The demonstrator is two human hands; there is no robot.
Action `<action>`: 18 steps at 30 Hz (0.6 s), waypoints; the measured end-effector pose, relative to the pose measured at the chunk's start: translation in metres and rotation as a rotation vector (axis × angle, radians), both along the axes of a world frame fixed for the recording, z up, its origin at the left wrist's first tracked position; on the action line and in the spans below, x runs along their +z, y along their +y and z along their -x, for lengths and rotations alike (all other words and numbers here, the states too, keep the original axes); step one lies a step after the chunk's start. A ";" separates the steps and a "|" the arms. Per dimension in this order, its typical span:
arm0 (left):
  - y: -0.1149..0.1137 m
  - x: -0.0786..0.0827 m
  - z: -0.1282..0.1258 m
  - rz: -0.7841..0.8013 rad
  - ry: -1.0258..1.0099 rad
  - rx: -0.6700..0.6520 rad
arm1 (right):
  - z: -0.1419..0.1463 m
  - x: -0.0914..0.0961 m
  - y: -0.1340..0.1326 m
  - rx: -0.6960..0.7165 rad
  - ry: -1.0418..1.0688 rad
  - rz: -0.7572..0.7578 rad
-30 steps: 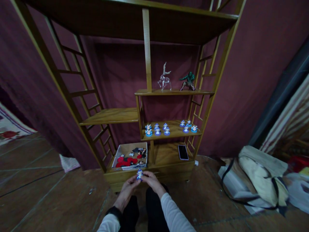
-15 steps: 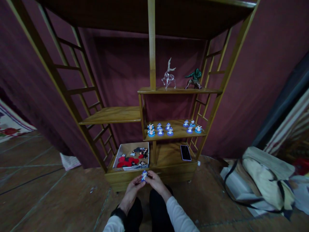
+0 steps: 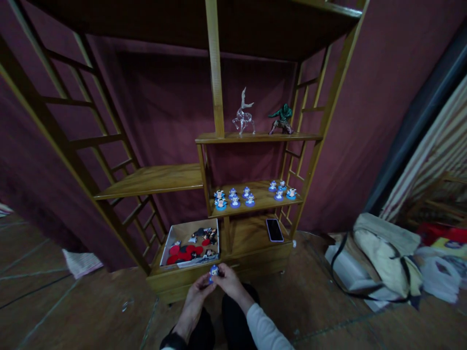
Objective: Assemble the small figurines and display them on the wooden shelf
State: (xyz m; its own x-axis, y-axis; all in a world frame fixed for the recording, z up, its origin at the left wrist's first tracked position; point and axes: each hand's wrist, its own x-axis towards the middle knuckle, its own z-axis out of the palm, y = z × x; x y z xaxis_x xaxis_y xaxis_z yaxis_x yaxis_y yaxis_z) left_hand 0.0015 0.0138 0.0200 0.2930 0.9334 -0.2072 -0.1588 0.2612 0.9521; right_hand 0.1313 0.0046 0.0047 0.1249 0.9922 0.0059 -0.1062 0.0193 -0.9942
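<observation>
Purple-topped figurine (image 3: 214, 271) held roughly upright, just before the box (image 3: 184, 228)
Left hand (image 3: 197, 292) and right hand (image 3: 230, 282) have fingers closed on it, low at its left and along its right, its head clear between the fingertips.

Small figurine (image 3: 214, 271), purple and white, base down, slightly tilted, held before wooden shelf unit (image 3: 262, 263).
</observation>
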 end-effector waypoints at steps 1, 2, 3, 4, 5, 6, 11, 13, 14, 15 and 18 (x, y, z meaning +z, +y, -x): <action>0.000 -0.001 0.000 0.000 0.003 -0.002 | 0.000 0.001 0.000 -0.004 0.000 -0.001; 0.000 -0.001 0.001 -0.001 0.006 -0.002 | 0.000 0.002 -0.001 -0.006 0.005 -0.004; 0.001 -0.001 0.001 -0.002 0.009 0.001 | 0.000 0.002 -0.001 -0.006 0.013 -0.008; 0.001 -0.001 0.001 -0.004 0.012 0.006 | 0.000 0.003 -0.002 -0.003 0.021 -0.010; 0.002 -0.001 0.000 -0.006 0.014 0.011 | 0.000 0.004 -0.002 0.001 0.028 -0.011; 0.002 -0.001 0.000 -0.007 0.014 0.014 | 0.000 0.005 -0.003 0.000 0.032 -0.011; -0.001 0.007 -0.003 0.001 -0.001 0.000 | 0.001 0.008 -0.003 -0.041 0.025 -0.008; -0.004 0.011 -0.004 0.004 -0.012 -0.002 | 0.002 0.009 -0.004 -0.050 0.020 -0.017; -0.006 0.013 -0.004 0.005 -0.018 -0.002 | 0.001 0.009 -0.005 -0.047 0.019 -0.019; -0.007 0.014 -0.005 0.006 -0.023 0.003 | 0.001 0.011 -0.006 -0.039 0.021 -0.019; -0.009 0.018 -0.005 0.001 -0.034 0.025 | -0.003 0.015 -0.010 -0.002 0.042 -0.022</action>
State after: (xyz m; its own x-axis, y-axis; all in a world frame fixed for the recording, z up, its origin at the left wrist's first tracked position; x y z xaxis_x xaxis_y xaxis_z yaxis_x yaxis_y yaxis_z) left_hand 0.0065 0.0045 0.0377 0.2764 0.9404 -0.1980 -0.1975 0.2572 0.9460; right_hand 0.1341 -0.0055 0.0197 0.1278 0.9915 0.0228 -0.1476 0.0417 -0.9882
